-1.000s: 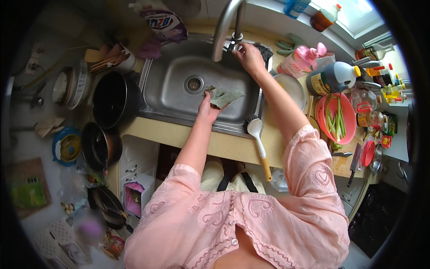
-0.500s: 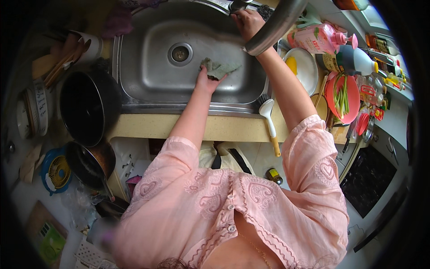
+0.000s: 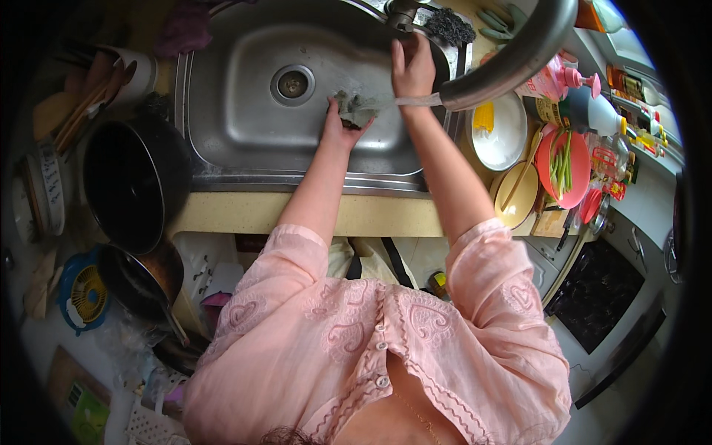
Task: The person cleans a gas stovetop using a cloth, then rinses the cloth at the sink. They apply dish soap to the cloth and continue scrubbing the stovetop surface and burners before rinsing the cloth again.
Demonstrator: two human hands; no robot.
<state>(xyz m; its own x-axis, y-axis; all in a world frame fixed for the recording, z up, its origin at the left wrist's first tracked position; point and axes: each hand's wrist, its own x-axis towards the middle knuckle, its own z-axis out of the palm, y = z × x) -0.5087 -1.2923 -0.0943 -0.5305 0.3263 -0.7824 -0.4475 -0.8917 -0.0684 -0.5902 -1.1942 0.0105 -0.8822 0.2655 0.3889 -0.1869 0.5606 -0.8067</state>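
Observation:
Over the basin of the steel sink, my left hand is closed around a wet, grey-green cloth. Water runs from the end of the curved metal spout toward that cloth, crossing my right wrist in the picture. My right hand holds nothing; its fingers stretch out, with the thumb apart. It is just below the tap base in the picture, apart from it. The drain lies left of the cloth.
A black pot stands left of the sink, with a pan nearer me. On the right are a white bowl holding something yellow, a cream bowl, and a red bowl of green stalks. A dark scrubber lies behind the sink.
Water now flows from the spout. My right hand has left the tap and come nearer, over the basin. The cloth looks more bunched in my left hand. The view has shifted slightly.

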